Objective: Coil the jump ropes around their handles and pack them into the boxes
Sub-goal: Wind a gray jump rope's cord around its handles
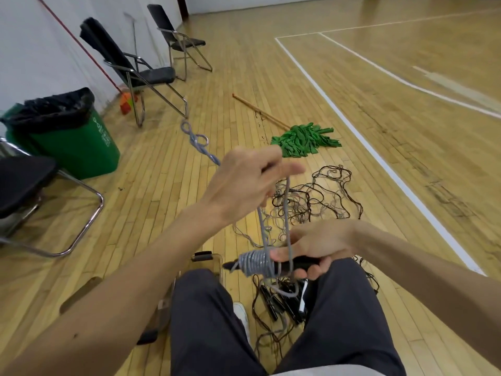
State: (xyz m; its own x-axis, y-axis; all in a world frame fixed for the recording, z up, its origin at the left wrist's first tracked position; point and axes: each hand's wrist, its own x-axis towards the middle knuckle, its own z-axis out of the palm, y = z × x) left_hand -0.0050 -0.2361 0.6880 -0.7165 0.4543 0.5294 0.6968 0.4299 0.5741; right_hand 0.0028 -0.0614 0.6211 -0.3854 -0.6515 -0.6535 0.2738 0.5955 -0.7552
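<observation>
The right hand (317, 246) is gripping a partly wound handle (301, 265) while the left hand (244, 185) is pinching its rope (256, 263), many tangled ropes (311, 198) lying uncoiled.

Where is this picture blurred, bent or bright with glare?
Head view: the left hand and the rope it pinches are motion-blurred; the right hand on the handle is sharper; the white line bows slightly from the wide lens; pale glare lies on the floor at upper right.
</observation>
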